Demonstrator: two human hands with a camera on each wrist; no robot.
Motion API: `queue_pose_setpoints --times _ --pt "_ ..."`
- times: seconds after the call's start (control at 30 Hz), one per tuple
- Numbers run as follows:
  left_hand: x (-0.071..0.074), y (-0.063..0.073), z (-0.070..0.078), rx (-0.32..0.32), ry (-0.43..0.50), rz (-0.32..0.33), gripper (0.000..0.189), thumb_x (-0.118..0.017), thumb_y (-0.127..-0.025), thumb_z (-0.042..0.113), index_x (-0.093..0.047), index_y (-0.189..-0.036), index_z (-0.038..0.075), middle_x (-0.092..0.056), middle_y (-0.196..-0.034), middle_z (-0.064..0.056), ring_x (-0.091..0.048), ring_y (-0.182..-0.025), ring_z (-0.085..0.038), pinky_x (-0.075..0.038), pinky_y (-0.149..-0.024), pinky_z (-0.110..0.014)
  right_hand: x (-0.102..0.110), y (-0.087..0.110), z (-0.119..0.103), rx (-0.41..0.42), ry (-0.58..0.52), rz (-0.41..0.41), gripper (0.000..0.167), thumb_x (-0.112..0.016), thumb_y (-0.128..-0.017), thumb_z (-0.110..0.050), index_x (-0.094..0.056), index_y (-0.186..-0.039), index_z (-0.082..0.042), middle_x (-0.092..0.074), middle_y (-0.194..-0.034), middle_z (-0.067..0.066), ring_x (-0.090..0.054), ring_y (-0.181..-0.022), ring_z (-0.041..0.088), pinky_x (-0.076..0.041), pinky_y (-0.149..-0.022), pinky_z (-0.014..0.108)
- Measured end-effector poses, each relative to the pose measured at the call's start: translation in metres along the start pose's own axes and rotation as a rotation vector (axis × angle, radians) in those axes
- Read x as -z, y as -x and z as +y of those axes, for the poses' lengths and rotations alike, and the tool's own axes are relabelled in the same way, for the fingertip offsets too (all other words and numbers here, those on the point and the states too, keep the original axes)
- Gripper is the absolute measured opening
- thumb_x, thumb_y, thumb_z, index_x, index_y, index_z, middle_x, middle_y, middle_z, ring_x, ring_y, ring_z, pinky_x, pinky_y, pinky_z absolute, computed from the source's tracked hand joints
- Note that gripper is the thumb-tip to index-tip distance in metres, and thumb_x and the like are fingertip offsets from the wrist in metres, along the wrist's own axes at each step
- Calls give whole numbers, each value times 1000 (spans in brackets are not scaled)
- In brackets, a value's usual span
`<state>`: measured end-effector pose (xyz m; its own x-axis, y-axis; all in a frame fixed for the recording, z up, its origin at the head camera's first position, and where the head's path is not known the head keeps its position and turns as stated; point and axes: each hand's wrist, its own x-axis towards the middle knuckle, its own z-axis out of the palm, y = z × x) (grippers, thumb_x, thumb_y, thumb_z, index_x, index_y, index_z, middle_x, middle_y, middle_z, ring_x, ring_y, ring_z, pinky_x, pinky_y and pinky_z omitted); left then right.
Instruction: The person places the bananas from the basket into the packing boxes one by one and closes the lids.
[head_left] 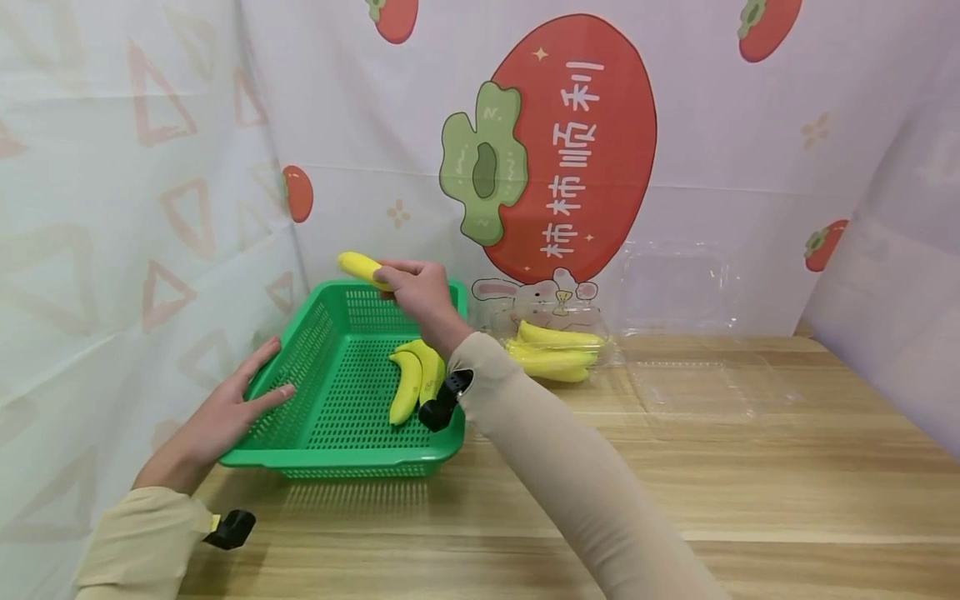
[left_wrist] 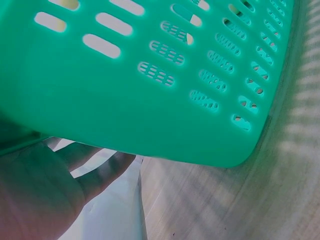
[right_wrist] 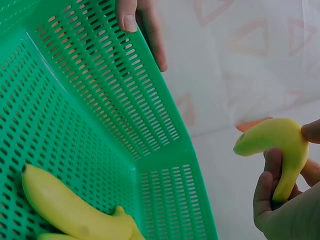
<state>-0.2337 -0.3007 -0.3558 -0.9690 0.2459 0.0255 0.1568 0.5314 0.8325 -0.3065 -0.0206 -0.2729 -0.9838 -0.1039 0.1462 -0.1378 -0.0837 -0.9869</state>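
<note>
My right hand (head_left: pixel 423 296) pinches a yellow banana (head_left: pixel 360 267) over the far side of a green plastic basket (head_left: pixel 345 457). In the right wrist view, this curved banana (right_wrist: pixel 285 137) lies between thumb and fingers, outside the basket's wall. My left hand (head_left: pixel 217 417) holds the basket's left rim, thumb over the inner side and fingers outside. The left wrist view shows that hand (left_wrist: pixel 45 185) under the slotted wall (left_wrist: pixel 125 120). Inside the basket, two bananas (head_left: pixel 406 387) lie side by side toward the right; my right wrist partly overlaps them.
Right of the basket, several bananas (head_left: pixel 555 362) sit in a clear plastic box. Beside it stands another clear box with its lid (head_left: pixel 675 292) raised and its base (head_left: pixel 697 392) on the wooden table (head_left: pixel 675 517). Printed cloth (head_left: pixel 360 125) hangs behind and at both sides.
</note>
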Motion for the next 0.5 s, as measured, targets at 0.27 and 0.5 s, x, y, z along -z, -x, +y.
queue_pose_setpoints --times 0.27,0.5 --pt "0 1 1 -8 -6 4 88 -57 -111 38 4 -173 27 13 -180 -3 16 -162 -50 -4 -118 -85 17 2 -4 21 18 -16 31 -69 -101 -11 -76 -131 -6 -72 -133 18 -72 -90 20 -53 -71 20" --pt "0 2 2 -6 -3 -1 88 -57 -111 38 5 -173 28 13 -180 -3 17 -162 -50 -4 -117 -86 37 5 -5 32 55 -17 32 -68 -102 -12 -76 -132 -6 -71 -132 16 -72 -101 28 -53 -76 19"
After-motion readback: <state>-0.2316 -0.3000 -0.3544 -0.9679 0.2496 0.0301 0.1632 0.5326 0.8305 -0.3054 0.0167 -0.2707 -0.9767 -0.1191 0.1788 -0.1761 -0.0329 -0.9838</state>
